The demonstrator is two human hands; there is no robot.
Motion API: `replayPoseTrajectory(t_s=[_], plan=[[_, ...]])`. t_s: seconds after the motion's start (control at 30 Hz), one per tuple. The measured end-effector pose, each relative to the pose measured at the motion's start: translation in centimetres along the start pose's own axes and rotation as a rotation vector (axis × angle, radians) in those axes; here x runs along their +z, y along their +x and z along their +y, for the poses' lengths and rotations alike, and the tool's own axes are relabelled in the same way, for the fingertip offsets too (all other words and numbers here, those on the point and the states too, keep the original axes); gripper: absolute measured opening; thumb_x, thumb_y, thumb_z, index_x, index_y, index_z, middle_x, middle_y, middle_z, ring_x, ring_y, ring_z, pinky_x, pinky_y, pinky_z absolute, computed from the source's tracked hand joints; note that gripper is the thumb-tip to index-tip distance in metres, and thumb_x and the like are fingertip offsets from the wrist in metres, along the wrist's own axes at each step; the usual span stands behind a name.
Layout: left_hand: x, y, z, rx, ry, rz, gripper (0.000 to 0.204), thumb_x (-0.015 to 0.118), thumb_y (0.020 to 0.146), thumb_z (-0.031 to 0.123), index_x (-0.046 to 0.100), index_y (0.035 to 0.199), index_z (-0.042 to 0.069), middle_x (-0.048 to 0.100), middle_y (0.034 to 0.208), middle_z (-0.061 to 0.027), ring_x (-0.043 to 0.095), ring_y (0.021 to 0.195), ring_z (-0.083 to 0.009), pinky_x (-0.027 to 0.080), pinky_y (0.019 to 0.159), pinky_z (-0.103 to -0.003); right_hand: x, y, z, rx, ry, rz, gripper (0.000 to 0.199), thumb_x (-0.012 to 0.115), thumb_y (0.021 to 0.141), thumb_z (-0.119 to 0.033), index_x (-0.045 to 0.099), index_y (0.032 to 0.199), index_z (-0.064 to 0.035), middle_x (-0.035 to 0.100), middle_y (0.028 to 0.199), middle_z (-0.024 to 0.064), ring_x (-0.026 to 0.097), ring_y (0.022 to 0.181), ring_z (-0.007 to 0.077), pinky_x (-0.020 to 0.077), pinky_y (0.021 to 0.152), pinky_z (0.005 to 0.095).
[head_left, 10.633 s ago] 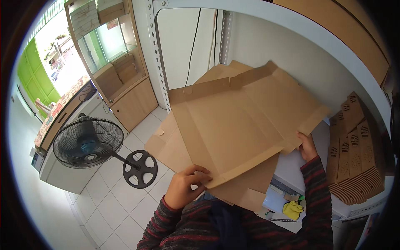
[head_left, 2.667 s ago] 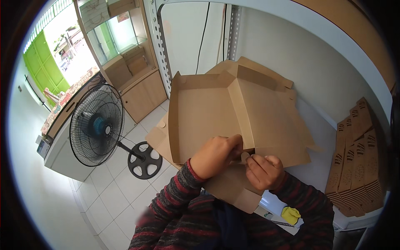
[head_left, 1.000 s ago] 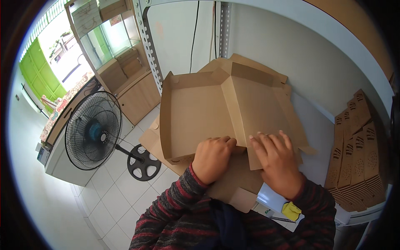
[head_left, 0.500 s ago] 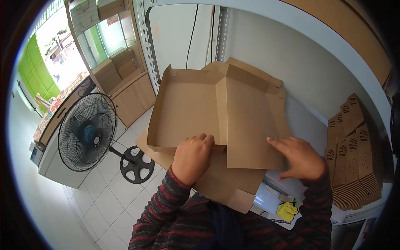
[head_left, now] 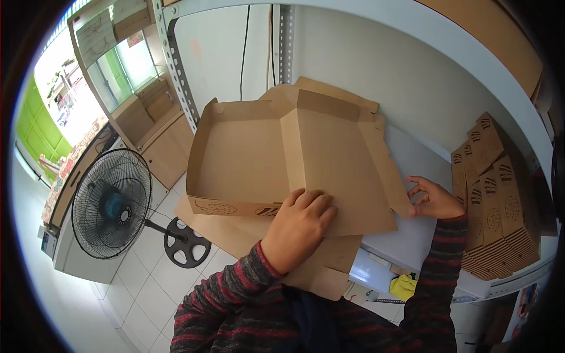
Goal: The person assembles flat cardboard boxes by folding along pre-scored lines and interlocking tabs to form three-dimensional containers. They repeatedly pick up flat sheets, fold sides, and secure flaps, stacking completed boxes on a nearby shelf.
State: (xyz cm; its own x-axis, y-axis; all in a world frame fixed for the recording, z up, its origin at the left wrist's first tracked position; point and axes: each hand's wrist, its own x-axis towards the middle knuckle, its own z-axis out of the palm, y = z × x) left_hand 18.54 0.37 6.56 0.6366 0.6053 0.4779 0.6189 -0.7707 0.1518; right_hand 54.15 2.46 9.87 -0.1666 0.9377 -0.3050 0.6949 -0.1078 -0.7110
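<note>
A brown cardboard box (head_left: 241, 150) lies unfolded on top of other flat cardboard. Its tray part, at left, has raised walls; its lid panel (head_left: 338, 170) spreads out to the right of the crease. My left hand (head_left: 301, 226) is closed over the near edge where tray and lid meet, with its fingers curled onto the cardboard. By the lid's right side flap (head_left: 388, 176), which stands slightly bent up, is my right hand (head_left: 434, 199). Its thumb and fingers are apart, the thumb at the flap's near corner, with nothing gripped between them.
Flat cardboard sheets (head_left: 332, 279) stick out under the box toward me. Stacked folded boxes (head_left: 500, 217) stand at right on the white surface (head_left: 406, 153). A black standing fan (head_left: 112, 203) is on the tiled floor at left. A yellow cloth (head_left: 403, 286) lies below my right forearm.
My left hand has moved along the near edge from the tray wall to the crease. The lid's right flap has come into view, bent up, and my right hand has moved to its edge.
</note>
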Motion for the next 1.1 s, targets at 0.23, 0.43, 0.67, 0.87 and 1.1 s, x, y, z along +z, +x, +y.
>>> replayPoseTrajectory(t_s=[0.23,0.43,0.67,0.87,1.1], plan=[[-0.2,1.2,0.0,0.011,-0.034,0.013,0.022,0.068,0.070,0.008,0.068,0.092,0.008,0.061,0.092,-0.0045,0.059,0.089,-0.0225,0.048,0.080,-0.037,-0.2,-0.1,0.6,-0.232,0.050,-0.036,0.072,0.084,0.068,-0.006,0.053,0.133,-0.0066,0.052,0.131,0.0066,0.060,0.096,0.0156,0.0514,0.081,0.0307],[0.2,1.5,-0.6,0.026,-0.067,0.074,0.014,0.067,0.072,0.007,0.070,0.086,0.007,0.059,0.081,-0.0044,0.059,0.078,-0.0221,0.051,0.069,-0.035,0.7,1.8,1.9,-0.251,0.018,0.177,0.016,0.073,0.080,-0.009,0.062,0.086,0.0013,0.062,0.109,0.0051,0.055,0.078,0.0109,0.0453,0.065,0.0253],[0.1,2.1,-0.9,0.009,-0.093,0.069,0.012,0.068,0.075,0.009,0.070,0.086,0.006,0.061,0.081,-0.0051,0.060,0.075,-0.0234,0.051,0.067,-0.036,4.0,1.6,-2.6,-0.560,-0.127,0.558,0.015,0.068,0.084,-0.004,0.056,0.075,0.0009,0.059,0.081,0.0033,0.048,0.059,0.0098,0.0393,0.055,0.0242],[-0.4,2.3,-1.5,-0.050,-0.225,0.115,0.011,0.067,0.082,0.015,0.070,0.085,0.005,0.062,0.078,-0.0070,0.062,0.073,-0.0261,0.051,0.064,-0.038,5.5,0.7,-4.0,-0.748,-0.077,0.591,0.016,0.072,0.079,-0.003,0.056,0.079,-0.0001,0.058,0.070,0.0034,0.054,0.057,0.0147,0.0445,0.057,0.0248],[-1.9,2.7,-1.9,-0.065,-0.177,-0.019,0.013,0.067,0.083,0.017,0.070,0.086,0.005,0.063,0.079,-0.0087,0.063,0.072,-0.0278,0.051,0.065,-0.039,5.3,0.6,-4.1,-0.807,-0.194,0.477,0.022,0.078,0.066,0.003,0.063,0.081,0.0000,0.064,0.090,0.0092,0.065,0.070,0.0189,0.0512,0.062,0.0291]])
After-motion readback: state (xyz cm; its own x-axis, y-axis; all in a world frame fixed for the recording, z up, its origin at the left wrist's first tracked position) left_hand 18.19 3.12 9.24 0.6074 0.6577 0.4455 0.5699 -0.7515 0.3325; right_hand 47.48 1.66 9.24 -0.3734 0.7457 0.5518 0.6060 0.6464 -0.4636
